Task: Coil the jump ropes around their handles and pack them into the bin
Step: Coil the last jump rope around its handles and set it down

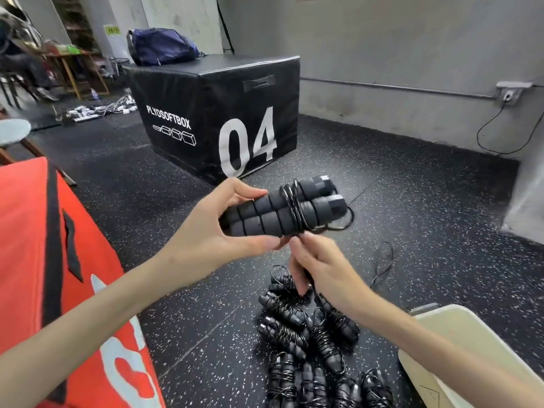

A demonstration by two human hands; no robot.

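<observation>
The left hand point(206, 231) grips two handles point(279, 210) side by side at their near ends. Their long axis points up and right, away from that grip. The right hand point(321, 269) pinches the rope point(294, 207) just below them.

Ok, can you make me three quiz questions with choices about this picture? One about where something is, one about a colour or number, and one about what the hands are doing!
1. Where is the blue bag?
A. on the black box
B. on the floor
C. in the bin

2. What number is on the black box?
A. 40
B. 04
C. 14

3. What does the left hand hold?
A. nothing
B. a bag
C. two handles

Answers:
1 A, it sits on the box top.
2 B, big white digits.
3 C, fingers curl round both; the right hand pinches the rope.
</observation>
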